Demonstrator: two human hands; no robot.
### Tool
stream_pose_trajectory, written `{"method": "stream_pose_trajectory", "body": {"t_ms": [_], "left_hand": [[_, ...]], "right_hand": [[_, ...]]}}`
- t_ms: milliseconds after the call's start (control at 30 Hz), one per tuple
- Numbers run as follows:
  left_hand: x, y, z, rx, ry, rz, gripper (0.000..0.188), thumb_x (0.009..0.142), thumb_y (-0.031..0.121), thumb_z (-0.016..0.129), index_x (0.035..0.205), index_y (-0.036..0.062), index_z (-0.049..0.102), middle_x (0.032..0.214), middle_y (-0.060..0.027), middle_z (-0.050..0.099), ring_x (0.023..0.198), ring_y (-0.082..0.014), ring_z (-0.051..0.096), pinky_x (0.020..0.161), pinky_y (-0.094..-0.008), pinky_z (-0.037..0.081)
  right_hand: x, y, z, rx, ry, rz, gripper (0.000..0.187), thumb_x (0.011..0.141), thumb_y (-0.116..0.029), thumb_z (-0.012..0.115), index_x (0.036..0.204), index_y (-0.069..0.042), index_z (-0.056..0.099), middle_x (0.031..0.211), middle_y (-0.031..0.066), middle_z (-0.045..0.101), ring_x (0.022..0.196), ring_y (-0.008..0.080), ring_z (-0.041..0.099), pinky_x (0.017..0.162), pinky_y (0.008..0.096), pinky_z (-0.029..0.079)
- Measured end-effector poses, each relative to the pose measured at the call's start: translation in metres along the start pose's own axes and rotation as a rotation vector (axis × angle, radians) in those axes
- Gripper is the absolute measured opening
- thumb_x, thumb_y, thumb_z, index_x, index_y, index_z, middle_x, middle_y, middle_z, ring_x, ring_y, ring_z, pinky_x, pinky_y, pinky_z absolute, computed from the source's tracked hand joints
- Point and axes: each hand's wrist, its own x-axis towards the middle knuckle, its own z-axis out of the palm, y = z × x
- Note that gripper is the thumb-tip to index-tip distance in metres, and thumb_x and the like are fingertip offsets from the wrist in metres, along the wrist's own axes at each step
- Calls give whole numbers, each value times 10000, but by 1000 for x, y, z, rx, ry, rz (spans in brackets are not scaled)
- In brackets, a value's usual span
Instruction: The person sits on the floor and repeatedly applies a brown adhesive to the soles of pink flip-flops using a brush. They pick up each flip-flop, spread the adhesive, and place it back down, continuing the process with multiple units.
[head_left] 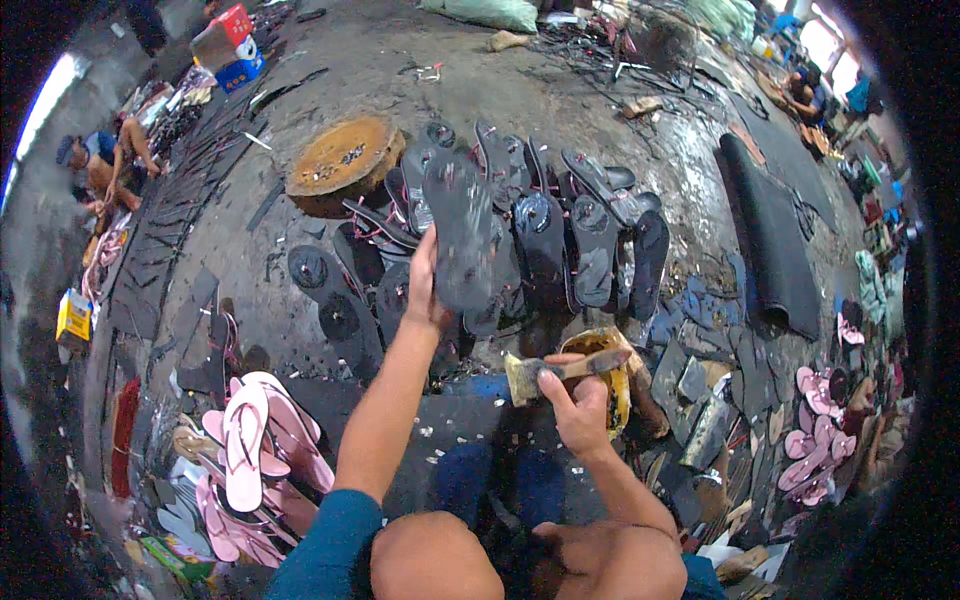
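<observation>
My left hand (pixel 425 285) grips the edge of a black flip-flop sole (pixel 460 230), raised upright with its broad face toward me. Its surface looks dark and slightly streaked. In my right hand (pixel 580 405) is a flat brush (pixel 522 380), its pale, glue-stained bristles pointing left and its handle running right. Just behind that hand stands a yellow-crusted glue container (pixel 622 390), its inside partly hidden by the hand and brush. Beyond the raised sole, several black flip-flop soles (pixel 594 250) lie and lean together in a pile on the ground, some with glossy heel patches.
A round wooden stump (pixel 340 160) stands left of the pile. Pink flip-flops (pixel 245 445) are heaped at lower left, others (pixel 820 450) at right. A rolled black rubber sheet (pixel 765 235) lies at right among scraps. Persons sit at far left (pixel 105 160) and far right (pixel 805 95).
</observation>
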Motion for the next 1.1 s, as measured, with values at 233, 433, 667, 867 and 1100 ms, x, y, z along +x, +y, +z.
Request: {"method": "stream_pose_trajectory", "body": {"t_ms": [233,433,667,867,1100], "left_hand": [[-56,-7,-67,85,656,133,729,935,449,562,1467,57,253,1372,-136,478,1335,-295,398,983,-553,459],[-236,4,-24,1207,678,347,394,906,253,657,1219,26,579,1143,-105,666,1014,-211,645,857,-321,513],[-387,138,-60,2530,1357,213,306,797,93,644,1066,-37,582,980,-213,637,963,-365,591,880,-452,457],[-397,147,-34,2325,1080,-227,256,897,178,561,938,-63,635,874,-270,643,859,-442,625,778,-475,482],[-397,129,-30,1638,968,85,242,965,148,564,1102,-51,578,956,-130,692,782,-143,658,648,-264,512]], "right_hand": [[-7,26,-42,-285,186,-15,215,917,-161,646,1062,-2,641,969,92,663,907,203,610,869,350,471],[-5,78,-87,-1147,121,-255,295,896,-244,678,1023,20,644,996,218,651,911,351,640,786,418,493],[-22,17,-88,-964,150,-12,372,856,-248,686,1093,18,582,968,248,642,904,418,625,807,455,485],[-54,6,-124,-1069,-25,253,334,800,-290,672,983,-25,580,848,253,655,812,457,625,756,528,494],[-90,0,-132,-996,-137,273,252,829,-269,676,936,-54,600,838,186,668,767,386,645,710,464,511]]}}
